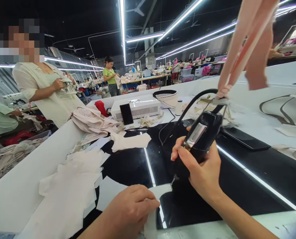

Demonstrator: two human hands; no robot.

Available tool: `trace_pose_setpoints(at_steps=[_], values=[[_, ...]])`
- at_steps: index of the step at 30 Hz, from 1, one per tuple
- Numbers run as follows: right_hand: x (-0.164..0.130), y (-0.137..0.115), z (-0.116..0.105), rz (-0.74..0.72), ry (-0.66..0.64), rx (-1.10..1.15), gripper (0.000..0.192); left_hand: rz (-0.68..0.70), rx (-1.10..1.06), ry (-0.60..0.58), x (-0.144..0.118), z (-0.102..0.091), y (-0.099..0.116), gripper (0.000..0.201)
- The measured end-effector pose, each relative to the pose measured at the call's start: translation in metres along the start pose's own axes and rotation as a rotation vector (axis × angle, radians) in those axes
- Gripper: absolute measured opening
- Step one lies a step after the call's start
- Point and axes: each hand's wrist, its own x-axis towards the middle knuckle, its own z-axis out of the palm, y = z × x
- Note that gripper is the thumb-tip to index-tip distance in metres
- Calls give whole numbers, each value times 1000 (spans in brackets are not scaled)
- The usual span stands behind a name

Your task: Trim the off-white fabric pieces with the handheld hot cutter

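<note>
**Black cutter held over a white fabric piece on a glossy black table**

Head view: the right hand (202, 169) is wrapped tight around a black handheld cutting tool (200, 139), its fine tip pointing down at a small white fabric piece (160, 192) near the front edge of the table. The left hand (130, 209) lies on that piece, fingers curled and pressing it flat. The tool's black cord (187, 109) arcs up and back, and a peach strap (245, 43) hangs from above, tied at the tool's top.

Left of the hands, loose white cut pieces (70, 186) are heaped, with a cream bundle (93, 122) behind them. Farther back stand a white box-shaped machine (138, 106) with a dark phone (126, 114) leaning on it, a red bottle (101, 108) and a pen (135, 129).

The table (250, 186) is glossy black, mirroring the ceiling light strips, with white borders. Beyond, a person in a cream shirt (40, 89) stands close, another in green (110, 76) farther off among rows of sewing stations.
</note>
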Motion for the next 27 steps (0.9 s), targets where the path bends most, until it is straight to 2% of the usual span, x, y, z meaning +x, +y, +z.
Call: trace_pose_setpoints(at_steps=[5,10,22,27], values=[[-2,3,5,-2,-27,-41,28,-4,162,36,16,18,-5,26],[-1,5,6,1,41,-100,28,-12,237,25,23,34,-5,22],[-2,3,10,29,10,-74,25,-31,234,11,19,40,-6,17],[-4,-3,12,36,-14,-16,25,-35,225,-4,18,40,-7,24]])
